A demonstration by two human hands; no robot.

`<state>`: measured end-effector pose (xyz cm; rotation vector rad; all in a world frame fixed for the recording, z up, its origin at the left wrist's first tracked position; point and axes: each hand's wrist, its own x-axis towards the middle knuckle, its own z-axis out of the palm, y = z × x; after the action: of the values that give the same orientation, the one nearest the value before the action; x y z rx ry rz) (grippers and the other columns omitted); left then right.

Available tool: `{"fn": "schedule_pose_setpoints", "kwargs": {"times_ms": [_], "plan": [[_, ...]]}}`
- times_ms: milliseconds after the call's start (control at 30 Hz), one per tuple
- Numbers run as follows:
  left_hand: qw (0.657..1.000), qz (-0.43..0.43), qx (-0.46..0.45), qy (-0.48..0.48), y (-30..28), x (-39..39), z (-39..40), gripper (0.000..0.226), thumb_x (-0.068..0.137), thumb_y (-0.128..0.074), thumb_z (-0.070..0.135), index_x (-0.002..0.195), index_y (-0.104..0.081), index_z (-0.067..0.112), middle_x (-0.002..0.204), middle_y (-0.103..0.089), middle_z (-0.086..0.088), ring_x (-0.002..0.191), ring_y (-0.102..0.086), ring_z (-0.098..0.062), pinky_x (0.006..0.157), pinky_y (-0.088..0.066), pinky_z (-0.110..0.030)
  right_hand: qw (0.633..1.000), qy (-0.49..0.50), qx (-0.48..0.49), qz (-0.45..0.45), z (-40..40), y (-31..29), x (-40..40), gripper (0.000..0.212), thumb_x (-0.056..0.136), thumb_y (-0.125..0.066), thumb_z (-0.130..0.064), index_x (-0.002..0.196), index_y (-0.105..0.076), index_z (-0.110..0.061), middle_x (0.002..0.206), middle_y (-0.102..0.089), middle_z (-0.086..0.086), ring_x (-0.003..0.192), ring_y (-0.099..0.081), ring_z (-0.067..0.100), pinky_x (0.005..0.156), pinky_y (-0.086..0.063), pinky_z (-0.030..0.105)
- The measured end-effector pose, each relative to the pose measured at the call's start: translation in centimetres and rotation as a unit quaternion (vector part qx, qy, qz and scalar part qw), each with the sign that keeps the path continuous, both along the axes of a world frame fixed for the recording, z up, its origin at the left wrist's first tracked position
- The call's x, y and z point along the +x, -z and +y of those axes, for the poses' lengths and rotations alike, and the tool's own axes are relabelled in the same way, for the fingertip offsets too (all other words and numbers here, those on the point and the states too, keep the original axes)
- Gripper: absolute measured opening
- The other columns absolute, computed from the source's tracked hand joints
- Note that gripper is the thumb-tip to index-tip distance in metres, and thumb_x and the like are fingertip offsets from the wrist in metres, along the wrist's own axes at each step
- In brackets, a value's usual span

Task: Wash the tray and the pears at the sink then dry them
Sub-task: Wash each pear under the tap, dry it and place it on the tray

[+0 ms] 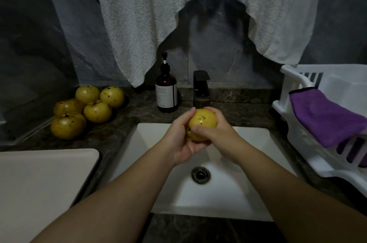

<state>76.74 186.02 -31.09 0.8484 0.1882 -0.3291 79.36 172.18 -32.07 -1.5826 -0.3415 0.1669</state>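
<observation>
Sink point(248, 183) at 6 o'clock; tray point(39, 179) at 8; 5 pears point(85, 109) on tabletop at 10. Left hand point(181, 139) and right hand point(218, 135) both grip 1 pear point(203, 121) below faucet point(201, 87); rotating it should rinse every side.

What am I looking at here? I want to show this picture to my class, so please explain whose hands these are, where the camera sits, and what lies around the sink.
No machine here: a person wears one camera on the head, looking down at their own arms. The left hand and right hand together hold one pear above the white sink, below the black tap. Five more pears sit on the dark counter at left, near a soap bottle. A pale tray lies front left. At right, a white rack holds a purple cloth.
</observation>
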Motion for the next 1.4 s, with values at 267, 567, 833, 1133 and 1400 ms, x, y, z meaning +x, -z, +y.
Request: {"fn": "schedule_pose_setpoints", "kwargs": {"times_ms": [267,567,833,1133,1400], "plan": [[0.999,0.01,0.042,-0.004,0.4,0.2,-0.8,0.048,0.098,-0.064,0.041,0.135,-0.063,0.01,0.125,-0.073,-0.019,0.116,-0.071,-0.033,0.09,-0.06,-0.048,0.982,0.085,-0.138,-0.097,0.7,0.4,0.0,0.063,0.066,-0.083,-0.037,0.115,-0.049,-0.057,0.124,-0.049,-0.009,0.104,-0.057,0.011,0.073,-0.054,0.027],[0.999,-0.001,0.05,-0.008,0.7,0.1,-1.0,0.037,0.099,-0.066,0.039,0.126,-0.068,0.015,0.122,-0.072,-0.02,0.105,-0.075,-0.037,0.078,-0.064,-0.05,0.992,0.009,0.085,0.097,0.1,0.3,-0.1,0.029,0.094,-0.069,-0.039,0.122,-0.061,-0.037,0.124,-0.064,0.007,0.108,-0.068,0.027,0.084,-0.061,0.043],[0.998,0.003,0.059,-0.027,0.5,-0.2,-0.6,0.04,0.101,-0.063,0.041,0.133,-0.062,0.017,0.127,-0.069,-0.021,0.109,-0.072,-0.038,0.077,-0.065,-0.05,0.99,-0.034,0.106,0.082,-0.6,0.2,-0.5,0.029,0.099,-0.063,-0.031,0.126,-0.065,-0.041,0.131,-0.061,0.005,0.113,-0.067,0.026,0.082,-0.061,0.037],[0.997,0.021,0.062,-0.045,0.2,-0.2,-0.3,0.048,0.103,-0.057,0.046,0.141,-0.055,0.017,0.129,-0.067,-0.022,0.111,-0.07,-0.04,0.078,-0.063,-0.054,0.996,-0.062,0.021,0.054,-0.6,0.1,-0.9,0.043,0.095,-0.07,-0.029,0.127,-0.055,-0.053,0.13,-0.054,-0.004,0.112,-0.064,0.021,0.078,-0.061,0.029],[0.979,-0.076,0.165,-0.092,0.4,-0.4,-2.1,0.024,0.104,-0.059,0.029,0.128,-0.062,0.033,0.126,-0.065,-0.001,0.11,-0.066,-0.025,0.073,-0.062,-0.041,0.964,0.165,0.091,0.187,1.1,0.2,0.4,0.037,0.102,-0.048,-0.054,0.125,-0.055,-0.025,0.118,-0.064,0.012,0.107,-0.064,0.032,0.096,-0.055,0.056]]}}
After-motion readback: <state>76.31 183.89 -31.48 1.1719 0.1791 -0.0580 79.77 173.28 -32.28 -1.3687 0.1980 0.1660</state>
